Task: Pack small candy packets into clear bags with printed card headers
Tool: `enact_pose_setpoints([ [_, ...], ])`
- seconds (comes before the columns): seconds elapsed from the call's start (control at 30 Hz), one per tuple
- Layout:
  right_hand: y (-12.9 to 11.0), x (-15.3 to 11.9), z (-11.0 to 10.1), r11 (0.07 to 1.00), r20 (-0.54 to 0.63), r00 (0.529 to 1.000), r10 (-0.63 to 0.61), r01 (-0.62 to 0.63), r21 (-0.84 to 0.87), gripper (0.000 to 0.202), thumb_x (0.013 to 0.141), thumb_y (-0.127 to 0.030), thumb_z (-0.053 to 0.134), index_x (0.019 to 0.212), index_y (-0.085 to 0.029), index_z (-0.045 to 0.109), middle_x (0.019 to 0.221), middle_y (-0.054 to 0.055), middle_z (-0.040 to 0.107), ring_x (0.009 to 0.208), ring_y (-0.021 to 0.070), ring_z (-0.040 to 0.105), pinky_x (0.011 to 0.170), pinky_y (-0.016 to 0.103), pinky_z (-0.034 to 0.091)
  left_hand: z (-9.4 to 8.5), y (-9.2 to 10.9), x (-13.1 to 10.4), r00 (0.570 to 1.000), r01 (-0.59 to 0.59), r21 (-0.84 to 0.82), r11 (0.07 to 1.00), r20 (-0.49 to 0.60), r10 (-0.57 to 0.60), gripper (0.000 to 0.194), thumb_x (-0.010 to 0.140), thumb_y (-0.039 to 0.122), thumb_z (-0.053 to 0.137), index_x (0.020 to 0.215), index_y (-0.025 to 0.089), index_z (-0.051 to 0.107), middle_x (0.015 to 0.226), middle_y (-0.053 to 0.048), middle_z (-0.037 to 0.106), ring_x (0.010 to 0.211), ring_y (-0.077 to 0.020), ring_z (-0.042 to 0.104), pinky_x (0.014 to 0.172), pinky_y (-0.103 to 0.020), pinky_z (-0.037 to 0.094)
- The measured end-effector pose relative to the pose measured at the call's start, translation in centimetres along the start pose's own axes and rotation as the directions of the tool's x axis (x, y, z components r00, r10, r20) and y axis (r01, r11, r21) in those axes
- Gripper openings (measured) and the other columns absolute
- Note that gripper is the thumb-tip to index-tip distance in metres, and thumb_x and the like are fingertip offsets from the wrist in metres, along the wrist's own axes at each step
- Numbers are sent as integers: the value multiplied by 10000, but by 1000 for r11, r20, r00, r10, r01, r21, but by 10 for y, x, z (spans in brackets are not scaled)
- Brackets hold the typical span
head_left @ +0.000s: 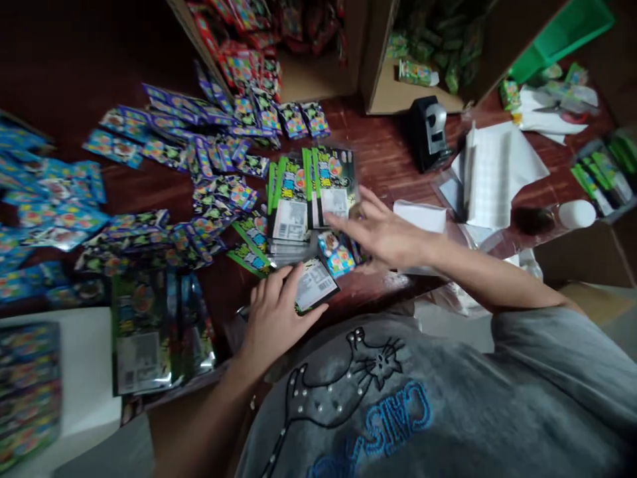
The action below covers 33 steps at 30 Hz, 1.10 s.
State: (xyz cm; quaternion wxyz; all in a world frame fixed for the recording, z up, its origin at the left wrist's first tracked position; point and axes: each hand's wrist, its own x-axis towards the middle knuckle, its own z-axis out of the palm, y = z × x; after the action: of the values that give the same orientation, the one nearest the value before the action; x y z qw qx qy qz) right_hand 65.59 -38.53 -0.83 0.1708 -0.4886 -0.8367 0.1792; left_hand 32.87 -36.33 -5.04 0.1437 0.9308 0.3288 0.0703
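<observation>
My left hand (276, 305) is closed on the edge of a dark pouch (316, 282) with a white printed label, its thumb along the near side. A small blue snack packet (336, 255) lies at the pouch's upper right edge. Over the table to the right, my right hand (391, 232) has its fingers apart, the index finger stretched over the labelled pouches. Part of a small dark purple packet shows below its palm; my fingers partly hide it. Just beyond both hands, black and green labelled pouches (289, 219) lie in overlapping stacks.
Purple packets (213, 156) spread over the left table, with blue packets (54, 199) farther left. Cardboard boxes of red packets (249, 63) and green packets (418, 73) stand behind. A black tape dispenser (428, 136), a white stack (490, 176) and a white-capped bottle (577, 214) are on the right.
</observation>
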Motion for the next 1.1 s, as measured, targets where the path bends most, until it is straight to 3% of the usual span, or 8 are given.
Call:
enact_pose_setpoints([
  [0.1, -25, -34, 36, 993, 111, 992, 63, -51, -105, 1091, 926, -384, 800, 1751, -50, 169, 1427, 226, 667, 1421, 420, 500, 1336, 763, 113, 9, 6, 3, 999, -37, 32, 999, 25, 36, 832, 917, 555, 787, 1566, 124, 499, 1400, -217, 627, 1234, -405, 614, 1027, -509, 486],
  [0.23, -26, -48, 68, 998, 72, 995, 63, -62, -3, 1176, 934, -380, 805, 1766, -72, 33, 1544, 236, 600, 1422, 401, 517, 1362, 719, 74, 18, 7, 6, 994, -72, 40, 997, 84, 69, 832, 934, 565, 754, 1596, 146, 473, 1405, -225, 608, 1261, -413, 592, 1065, -521, 473],
  [0.43, -5, -82, 59, 980, -10, 984, 178, -176, 94, 1308, 836, -764, 805, 1768, -155, 119, 1730, 260, 390, 1593, 460, 358, 1350, 755, -10, 6, 10, 16, 981, -96, 85, 992, 179, 79, 902, 922, 582, 746, 1650, 150, 438, 1422, -235, 591, 1235, -451, 579, 1029, -571, 485],
  [0.63, -10, -86, 66, 976, 16, 978, 208, -209, 57, 951, 873, -579, 833, 1657, -226, 429, 1476, 151, 663, 1443, 412, 507, 1319, 798, -83, 1, 18, 43, 927, -264, 103, 959, 301, 223, 838, 886, 501, 780, 1643, 287, 492, 1429, -181, 578, 1194, -426, 593, 988, -542, 519],
  [0.77, -9, -85, 60, 973, -60, 978, 198, -189, 130, 933, 858, -539, 818, 1649, -219, 440, 1439, 156, 616, 1371, 396, 538, 1335, 788, 31, 4, 16, 48, 922, -255, 32, 966, 309, 233, 980, 848, 465, 810, 1681, 173, 383, 1434, -195, 599, 1270, -412, 586, 1091, -524, 505],
  [0.9, -13, -91, 44, 931, -141, 975, 170, -112, 347, 847, 905, -437, 765, 1655, -252, 417, 1383, 134, 511, 1358, 316, 519, 1289, 588, 386, 6, 14, 43, 937, -213, -3, 977, 284, 205, 1018, 859, 465, 805, 1683, 114, 320, 1478, -218, 597, 1346, -421, 565, 1150, -536, 475],
  [1.0, -22, -92, 47, 898, -163, 978, 128, -45, 439, 648, 866, -337, 784, 1468, -256, 558, 1369, 121, 462, 1361, 294, 507, 1195, 494, 495, 4, 15, 41, 937, -230, -2, 973, 269, 222, 983, 878, 458, 783, 1682, 118, 330, 1472, -225, 597, 1320, -429, 576, 1123, -553, 492],
  [1.1, -28, -93, 62, 878, -197, 963, 182, -69, 474, 516, 823, -268, 786, 1278, -232, 547, 1401, 146, 482, 1421, 309, 493, 1170, 492, 518, 2, 18, 41, 940, -246, -31, 969, 236, 247, 929, 882, 429, 767, 1680, 163, 373, 1442, -206, 586, 1280, -412, 583, 1094, -537, 515],
])
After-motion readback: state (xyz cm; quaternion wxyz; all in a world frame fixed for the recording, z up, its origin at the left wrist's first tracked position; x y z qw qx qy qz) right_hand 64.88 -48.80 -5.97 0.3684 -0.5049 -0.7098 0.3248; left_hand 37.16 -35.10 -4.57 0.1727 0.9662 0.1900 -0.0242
